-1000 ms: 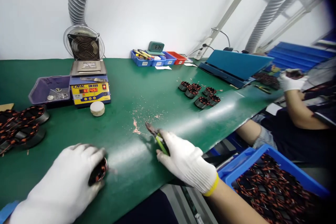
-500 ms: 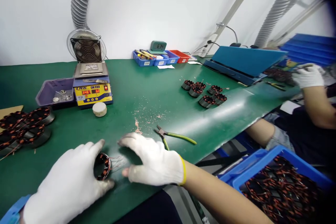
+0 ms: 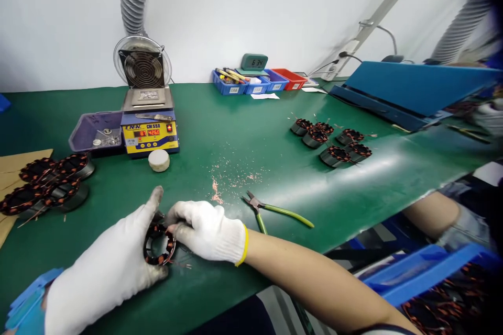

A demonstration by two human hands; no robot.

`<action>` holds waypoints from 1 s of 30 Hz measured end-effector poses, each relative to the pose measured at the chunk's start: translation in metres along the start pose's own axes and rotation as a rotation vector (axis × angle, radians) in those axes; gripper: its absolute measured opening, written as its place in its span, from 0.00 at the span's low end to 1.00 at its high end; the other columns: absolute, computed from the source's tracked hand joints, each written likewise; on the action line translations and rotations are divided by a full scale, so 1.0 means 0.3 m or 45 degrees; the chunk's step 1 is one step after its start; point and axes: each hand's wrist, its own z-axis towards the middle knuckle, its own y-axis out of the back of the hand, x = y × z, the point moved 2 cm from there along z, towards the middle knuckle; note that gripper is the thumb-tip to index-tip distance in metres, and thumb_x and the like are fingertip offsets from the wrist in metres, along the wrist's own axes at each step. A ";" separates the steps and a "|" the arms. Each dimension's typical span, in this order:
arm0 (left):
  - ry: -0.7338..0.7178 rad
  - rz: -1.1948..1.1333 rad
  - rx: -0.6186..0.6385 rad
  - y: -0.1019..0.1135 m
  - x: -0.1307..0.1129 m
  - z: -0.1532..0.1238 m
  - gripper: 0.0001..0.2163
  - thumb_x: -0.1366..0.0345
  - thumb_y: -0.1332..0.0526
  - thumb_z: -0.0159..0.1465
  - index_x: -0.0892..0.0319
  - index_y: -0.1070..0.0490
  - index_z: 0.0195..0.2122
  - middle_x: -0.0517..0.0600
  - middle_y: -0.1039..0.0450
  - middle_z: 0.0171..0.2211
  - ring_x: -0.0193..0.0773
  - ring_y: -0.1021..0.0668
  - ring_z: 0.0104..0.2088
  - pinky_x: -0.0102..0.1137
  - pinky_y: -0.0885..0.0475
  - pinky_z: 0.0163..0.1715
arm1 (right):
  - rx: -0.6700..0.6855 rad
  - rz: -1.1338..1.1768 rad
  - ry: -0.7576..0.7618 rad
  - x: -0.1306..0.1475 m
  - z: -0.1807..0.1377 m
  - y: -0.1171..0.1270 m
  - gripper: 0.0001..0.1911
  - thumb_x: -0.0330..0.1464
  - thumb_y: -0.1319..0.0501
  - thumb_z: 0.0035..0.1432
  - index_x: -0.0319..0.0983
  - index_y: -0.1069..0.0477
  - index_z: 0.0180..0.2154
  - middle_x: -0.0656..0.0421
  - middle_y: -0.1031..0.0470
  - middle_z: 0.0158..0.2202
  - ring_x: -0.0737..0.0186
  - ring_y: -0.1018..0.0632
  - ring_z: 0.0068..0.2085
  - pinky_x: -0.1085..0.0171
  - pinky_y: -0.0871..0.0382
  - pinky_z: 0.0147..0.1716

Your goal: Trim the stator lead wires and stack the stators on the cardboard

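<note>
A black ring wound with copper-orange wire [image 3: 160, 259] sits left of centre in the lower frame, clamped between the thumb and fingers of a white-gloved left hand [image 3: 106, 267]. The yellow-cuffed, white-gloved right hand [image 3: 210, 233] has its grip pinched together at the ring's right edge; whether it catches wire or rim is not clear.

The weak point is probably the fine trailing wires [image 3: 183, 264] below the right hand: a hard tug could kink or snap one, and glove fabric could snag a strand. Metal cutters with green handles [image 3: 255, 203] lie spread on the smooth green counter [image 3: 243, 125], near the right forearm [image 3: 306, 267]; a sweep of that arm might knock them off the front edge. Loose copper-coloured clippings [image 3: 216, 193], mid-frame, might cling to gloves and lodge in the windings.

At upper left, a boxy device with a yellow front panel [image 3: 151, 138] carries the mark "CM 558"; the logo beside it is hard to make out. Its red digits appear to show 87 and 426. A dark-green digital clock [image 3: 254, 62] at upper centre reads 6 34. White labels [image 3: 234, 90] on the blue plastic bins [image 3: 223, 84] below it are too small to read.
</note>
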 end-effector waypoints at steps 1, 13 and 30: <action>-0.016 0.013 0.003 0.005 0.000 -0.003 0.54 0.62 0.34 0.49 0.52 0.72 0.69 0.51 0.29 0.51 0.43 0.22 0.43 0.28 0.26 0.41 | -0.020 -0.036 -0.069 -0.012 0.007 0.011 0.07 0.33 0.41 0.61 0.42 0.28 0.42 0.61 0.24 0.38 0.60 0.23 0.39 0.66 0.34 0.36; -0.100 0.498 -0.103 0.061 -0.040 -0.012 0.43 0.55 0.36 0.52 0.57 0.54 0.66 0.54 0.29 0.41 0.47 0.24 0.38 0.36 0.27 0.36 | -0.030 -0.162 0.169 -0.015 0.004 -0.029 0.34 0.30 0.39 0.54 0.47 0.41 0.62 0.56 0.27 0.51 0.48 0.23 0.45 0.55 0.27 0.40; -0.236 0.378 -0.119 0.047 -0.041 -0.005 0.41 0.60 0.37 0.53 0.56 0.54 0.66 0.51 0.30 0.43 0.44 0.25 0.40 0.32 0.29 0.39 | -0.125 0.117 0.064 -0.033 0.027 -0.015 0.01 0.29 0.37 0.58 0.39 0.26 0.33 0.61 0.26 0.33 0.62 0.25 0.35 0.66 0.34 0.34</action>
